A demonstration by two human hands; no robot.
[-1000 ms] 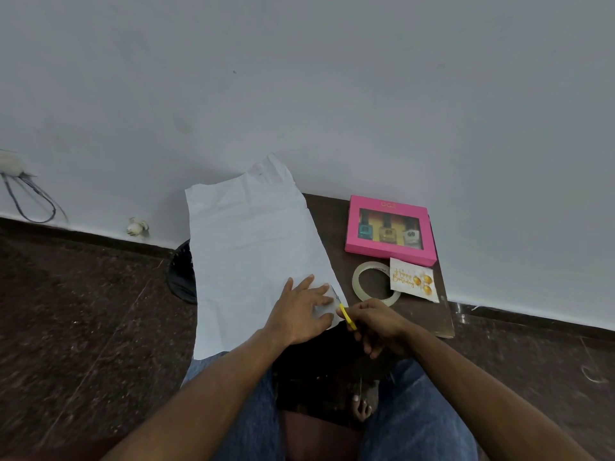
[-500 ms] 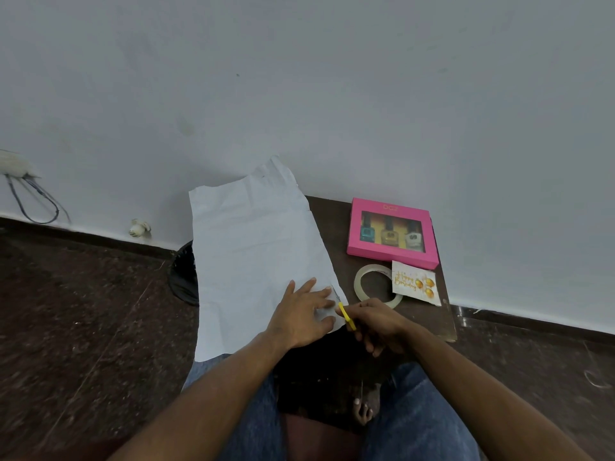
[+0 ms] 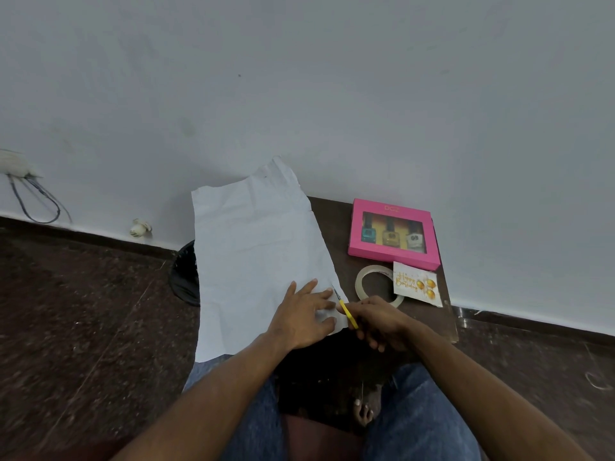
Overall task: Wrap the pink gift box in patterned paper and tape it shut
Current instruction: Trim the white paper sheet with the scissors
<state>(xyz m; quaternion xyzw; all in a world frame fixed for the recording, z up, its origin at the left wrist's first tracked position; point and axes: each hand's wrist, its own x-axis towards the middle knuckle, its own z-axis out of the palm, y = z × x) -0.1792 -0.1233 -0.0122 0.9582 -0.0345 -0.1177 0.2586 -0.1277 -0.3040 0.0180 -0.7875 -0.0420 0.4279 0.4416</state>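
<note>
A large sheet of paper [image 3: 253,257], its plain white side up, lies over the left part of a small dark wooden table [image 3: 336,224] and hangs off its left and near edges. My left hand [image 3: 304,316] presses flat on the sheet's near right corner. My right hand [image 3: 379,322] grips yellow-handled scissors [image 3: 346,311], whose blades sit at the paper's right edge. The pink gift box [image 3: 394,232], with three small bottles behind its window, rests at the table's back right against the wall. A tape roll [image 3: 372,282] lies in front of the box.
A "Happy Birthday" card [image 3: 417,284] lies beside the tape roll, below the box. A dark round object [image 3: 184,274] sits on the floor left of the table. A cable [image 3: 36,201] hangs on the wall at far left. My knees and a foot are below the table.
The hands have stayed at the paper's near right corner; the scissors sit a little further along the paper's edge. Box, tape and card have not moved.
</note>
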